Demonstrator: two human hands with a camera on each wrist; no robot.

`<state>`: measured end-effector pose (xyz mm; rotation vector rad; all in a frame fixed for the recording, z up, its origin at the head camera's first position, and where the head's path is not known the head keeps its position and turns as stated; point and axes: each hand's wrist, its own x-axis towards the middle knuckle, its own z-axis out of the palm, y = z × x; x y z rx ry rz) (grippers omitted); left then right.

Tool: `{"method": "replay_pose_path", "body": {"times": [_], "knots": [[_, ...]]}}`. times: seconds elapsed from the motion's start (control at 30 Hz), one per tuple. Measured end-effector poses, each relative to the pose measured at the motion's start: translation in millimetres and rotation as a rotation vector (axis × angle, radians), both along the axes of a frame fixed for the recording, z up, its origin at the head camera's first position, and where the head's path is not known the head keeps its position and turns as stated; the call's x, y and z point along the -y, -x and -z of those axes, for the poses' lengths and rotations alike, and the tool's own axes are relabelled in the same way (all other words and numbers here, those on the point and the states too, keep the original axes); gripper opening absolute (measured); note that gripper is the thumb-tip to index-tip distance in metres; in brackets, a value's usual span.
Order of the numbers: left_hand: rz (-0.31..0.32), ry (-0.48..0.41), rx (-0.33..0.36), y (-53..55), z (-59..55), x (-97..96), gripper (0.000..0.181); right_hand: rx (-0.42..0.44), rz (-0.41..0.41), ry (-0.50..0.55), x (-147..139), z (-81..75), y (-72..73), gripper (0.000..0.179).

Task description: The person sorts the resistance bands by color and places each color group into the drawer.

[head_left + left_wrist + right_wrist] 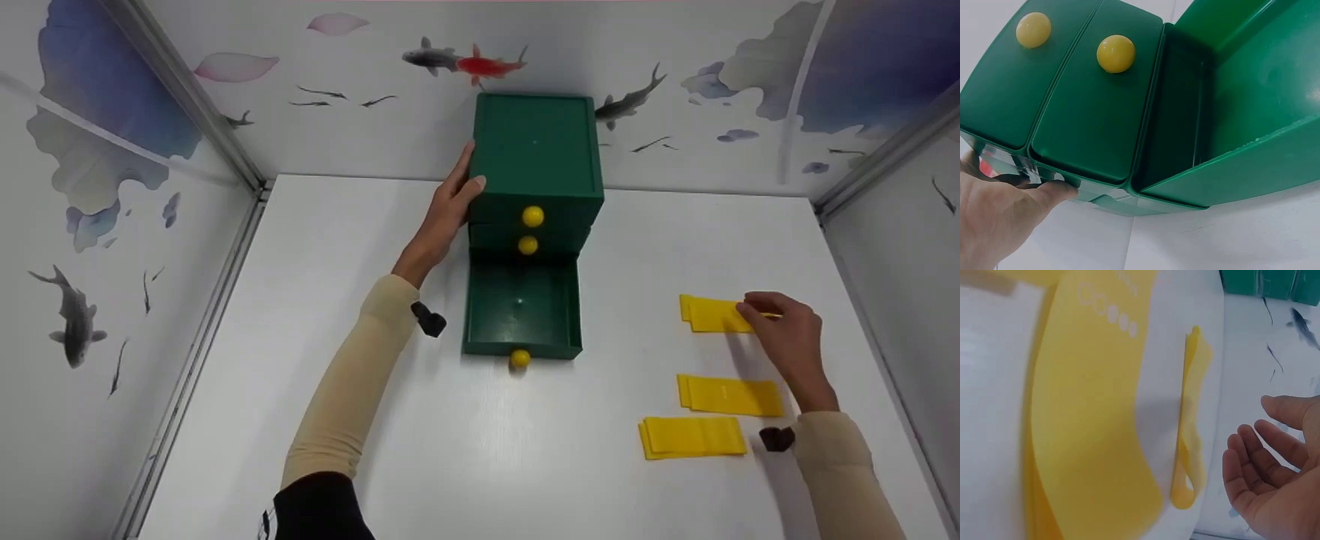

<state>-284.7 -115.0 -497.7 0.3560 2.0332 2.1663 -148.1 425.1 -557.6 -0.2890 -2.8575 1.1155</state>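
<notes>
A green drawer cabinet (pixel 536 146) with yellow round knobs stands at the back of the table. Its bottom drawer (pixel 517 322) is pulled out and bare inside; the two above are closed. Against the cabinet's left side my left hand (pixel 442 214) rests, thumb near the front edge. To the right lie three flat, folded yellow bands: far (pixel 716 315), middle (pixel 735 396) and near (pixel 694 436). Over the far band's right end is my right hand (pixel 787 337). In the right wrist view its loosely bent fingers (pixel 1266 467) hold nothing, apart from the looped band (pixel 1190 422).
White panels with painted fish enclose the white table (pixel 352 225) at the back and both sides. Metal frame strips (pixel 202 315) run along the panel edges. Printed dots show on a yellow band (pixel 1089 410) close to the right wrist camera.
</notes>
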Motion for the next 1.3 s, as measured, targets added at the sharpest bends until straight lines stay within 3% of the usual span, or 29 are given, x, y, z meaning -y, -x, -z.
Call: {"method": "replay_pose_path", "body": {"times": [0.17,0.43,0.7,0.87,1.03,1.3], "knots": [[-0.002,0.001,-0.006,-0.2,0.6,-2.0,0.071,0.035,0.036,0.003,-20,5.1,3.4,0.058],[0.002,0.000,0.004,-1.1,0.1,-2.9,0.070,0.181,0.076,0.004,-40,15.2,6.3,0.067],[0.013,-0.017,0.014,-1.1,-1.3,-1.0,0.071,0.177,0.074,0.033,-51,22.5,9.5,0.063],[0.023,-0.041,0.027,1.1,-0.9,-0.8,0.073,0.170,0.071,0.021,-52,23.0,12.3,0.058],[0.017,-0.033,0.023,0.5,-1.2,-1.6,0.072,0.238,0.065,0.012,-46,21.0,13.3,0.065],[0.008,-0.026,0.010,0.3,-0.5,-0.2,0.069,0.272,-0.014,-0.041,-30,16.5,13.1,0.060]]}}
